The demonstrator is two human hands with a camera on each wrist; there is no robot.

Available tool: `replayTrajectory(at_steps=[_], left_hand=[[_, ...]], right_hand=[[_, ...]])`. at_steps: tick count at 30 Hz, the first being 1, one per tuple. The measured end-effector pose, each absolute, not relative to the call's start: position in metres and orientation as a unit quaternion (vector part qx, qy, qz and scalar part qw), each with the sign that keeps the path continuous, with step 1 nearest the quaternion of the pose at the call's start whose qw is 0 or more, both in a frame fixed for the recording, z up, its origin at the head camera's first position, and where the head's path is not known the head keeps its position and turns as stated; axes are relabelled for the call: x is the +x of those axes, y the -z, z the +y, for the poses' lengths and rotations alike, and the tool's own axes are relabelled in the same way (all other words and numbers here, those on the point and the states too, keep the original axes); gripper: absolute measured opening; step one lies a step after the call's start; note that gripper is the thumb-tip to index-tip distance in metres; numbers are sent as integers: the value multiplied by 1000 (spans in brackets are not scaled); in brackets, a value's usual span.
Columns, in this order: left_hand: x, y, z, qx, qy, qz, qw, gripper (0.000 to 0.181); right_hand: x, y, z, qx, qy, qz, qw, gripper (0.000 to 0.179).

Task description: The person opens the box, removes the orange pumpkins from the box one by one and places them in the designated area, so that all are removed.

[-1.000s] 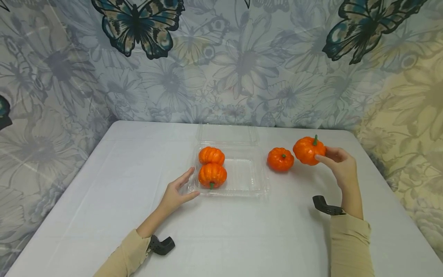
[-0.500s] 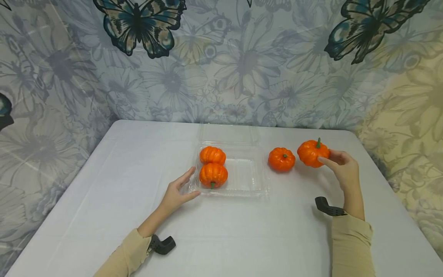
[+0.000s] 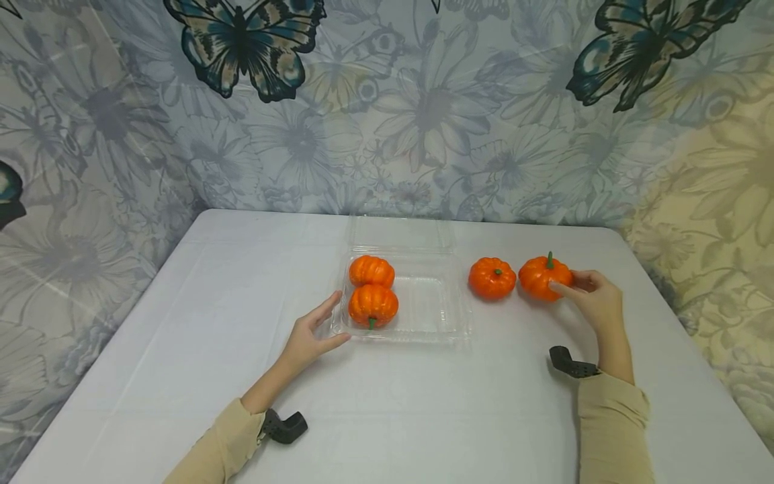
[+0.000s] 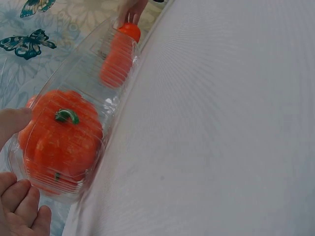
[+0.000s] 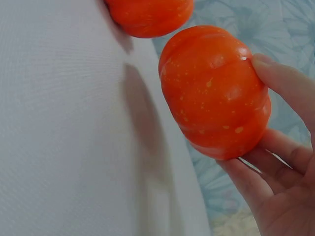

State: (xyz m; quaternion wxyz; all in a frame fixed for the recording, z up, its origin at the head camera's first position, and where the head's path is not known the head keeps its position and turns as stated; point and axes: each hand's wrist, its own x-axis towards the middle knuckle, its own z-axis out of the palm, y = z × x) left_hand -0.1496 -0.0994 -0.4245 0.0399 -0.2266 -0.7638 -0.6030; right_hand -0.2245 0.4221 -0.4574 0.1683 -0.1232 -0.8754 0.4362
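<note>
My right hand (image 3: pixel 595 302) grips a small orange pumpkin (image 3: pixel 545 277) with a green stem, thumb on one side and fingers on the other. In the right wrist view this pumpkin (image 5: pixel 214 93) hangs close over the table, its shadow beside it. Just left of it sits another pumpkin (image 3: pixel 492 278). My left hand (image 3: pixel 308 339) is spread at the left side of a clear plastic clamshell container (image 3: pixel 423 333), thumb and fingertips right at its rim. Inside, along the left side, lie a front pumpkin (image 3: pixel 373 304) and a back pumpkin (image 3: pixel 371 271), touching each other.
The container's clear lid (image 3: pixel 400 233) is folded back toward the wall. A white-covered table (image 3: pixel 417 410) carries everything. Behind it rises a wall covering (image 3: pixel 423 121) printed with flowers and butterflies. Each wrist wears a black camera mount (image 3: pixel 284 427).
The right hand first moves slightly right with its pumpkin, then lowers it toward the table beside the other pumpkin. My left hand stays at the container.
</note>
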Motion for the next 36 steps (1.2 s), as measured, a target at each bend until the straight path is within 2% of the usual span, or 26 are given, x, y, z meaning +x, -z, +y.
replayTrajectory(at_steps=[4, 11, 16, 22, 36], left_hand=[[-149, 424, -100, -225, 602, -765, 42, 67], [-149, 424, -100, -224, 602, -765, 40, 68], [-149, 424, -99, -223, 601, -767, 39, 68], [-149, 424, -99, -222, 600, -768, 38, 67], [-151, 424, -99, -224, 600, -767, 41, 68]], right_hand=[[-226, 462, 421, -123, -406, -886, 189, 43], [-202, 418, 387, -121, -408, -890, 163, 53], [-208, 431, 394, -111, -403, -890, 182, 49], [-197, 413, 382, -114, -396, -901, 134, 57], [-197, 415, 391, -143, -424, -892, 57, 70]])
